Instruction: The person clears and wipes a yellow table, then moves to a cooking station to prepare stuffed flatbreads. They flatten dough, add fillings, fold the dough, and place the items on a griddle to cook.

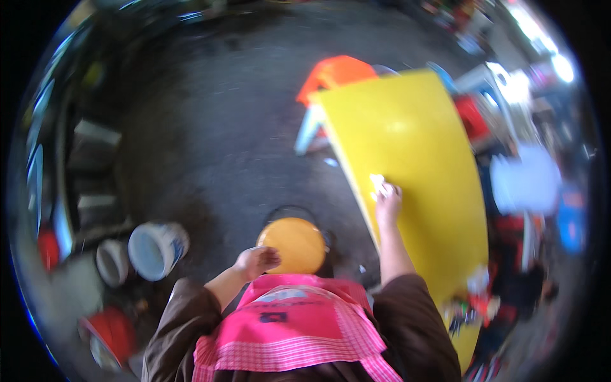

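Observation:
My right hand is over the near left part of a long yellow tabletop, close to its left edge. Pinched in its fingers is a small crumpled white piece of tissue or cloth. My left hand has its fingers curled and overlaps the left rim of a round orange-yellow disc, which looks like a stool seat. Blur hides whether those fingers grip the rim or just pass above it. A dark ring shows behind the disc. I wear a pink apron with checked trim.
An orange plastic stool with pale legs stands at the table's far end. Small mixed items lie on the table's near end. White buckets and a red container are on the left. A white seat stands right of the table.

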